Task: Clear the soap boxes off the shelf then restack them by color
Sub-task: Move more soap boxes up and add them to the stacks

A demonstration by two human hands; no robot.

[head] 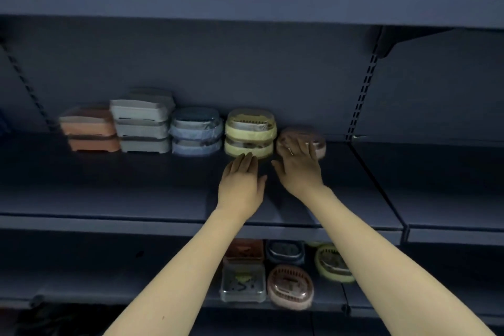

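Soap boxes stand in a row at the back of the dark shelf (136,188): an orange stack (90,128), a grey stack (141,123), a blue stack (195,131), a yellow stack (249,133) and a single pink box (319,142). My right hand (298,166) lies with straight fingers on the front and top of the pink box. My left hand (241,183) is flat, its fingertips touching the bottom yellow box.
On the lower shelf (109,289) lie loose boxes: brown (244,249), dark blue (285,252), green (331,264), clear grey (242,284) and pink (290,286). An upper shelf (245,0) hangs overhead. Slotted uprights (362,90) divide the bays.
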